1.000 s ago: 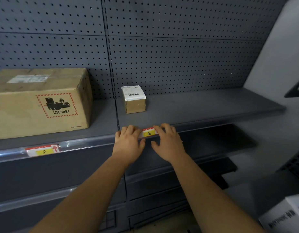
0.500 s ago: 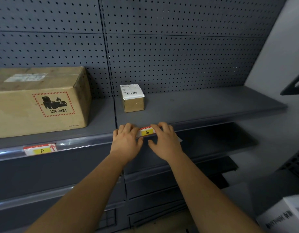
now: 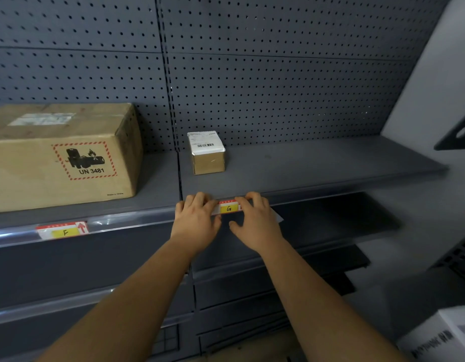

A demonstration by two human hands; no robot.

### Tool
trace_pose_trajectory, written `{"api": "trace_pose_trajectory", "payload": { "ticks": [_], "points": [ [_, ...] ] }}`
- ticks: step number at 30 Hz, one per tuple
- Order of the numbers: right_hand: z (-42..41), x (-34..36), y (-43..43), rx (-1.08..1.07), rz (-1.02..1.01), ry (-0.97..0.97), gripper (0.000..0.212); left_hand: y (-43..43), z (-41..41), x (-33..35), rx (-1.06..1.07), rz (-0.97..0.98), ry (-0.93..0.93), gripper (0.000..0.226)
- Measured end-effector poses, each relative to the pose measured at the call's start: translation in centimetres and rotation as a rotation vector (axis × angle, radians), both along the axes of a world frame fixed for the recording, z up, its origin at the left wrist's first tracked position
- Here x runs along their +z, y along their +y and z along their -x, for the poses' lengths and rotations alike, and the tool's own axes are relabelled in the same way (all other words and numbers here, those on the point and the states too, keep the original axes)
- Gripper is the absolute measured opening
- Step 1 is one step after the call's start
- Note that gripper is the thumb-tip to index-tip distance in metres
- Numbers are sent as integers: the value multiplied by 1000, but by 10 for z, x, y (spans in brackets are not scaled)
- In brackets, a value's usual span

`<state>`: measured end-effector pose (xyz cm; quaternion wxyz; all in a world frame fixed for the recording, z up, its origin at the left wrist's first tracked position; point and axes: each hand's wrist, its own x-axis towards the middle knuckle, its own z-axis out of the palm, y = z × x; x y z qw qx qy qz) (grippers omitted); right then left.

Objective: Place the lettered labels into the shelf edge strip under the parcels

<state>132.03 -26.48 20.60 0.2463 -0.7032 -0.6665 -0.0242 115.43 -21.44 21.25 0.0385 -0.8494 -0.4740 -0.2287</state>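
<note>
Little has moved: left hand and right hand still curl their fingers on the ends of the G label, seating it in the strip under the small parcel.

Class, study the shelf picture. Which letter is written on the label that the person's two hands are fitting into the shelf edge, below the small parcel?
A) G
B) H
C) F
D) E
A: the G label, held between the left hand and right hand below the small parcel, shows a G on yellow. The F label sits further left, under the large box.
</note>
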Motion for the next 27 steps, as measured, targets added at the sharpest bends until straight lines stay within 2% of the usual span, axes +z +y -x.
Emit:
{"api": "trace_pose_trajectory", "payload": {
  "ticks": [13,19,27],
  "points": [
    [1,-3,-2,-8,5,6,63,-2,2,-2,-3,1,3,41],
    [0,0,-3,1,27,26,62,-2,6,5,-28,63,22,44],
    [9,21,-24,41,5,107,49,-13,50,18,-117,89,-96,44]
  ]
}}
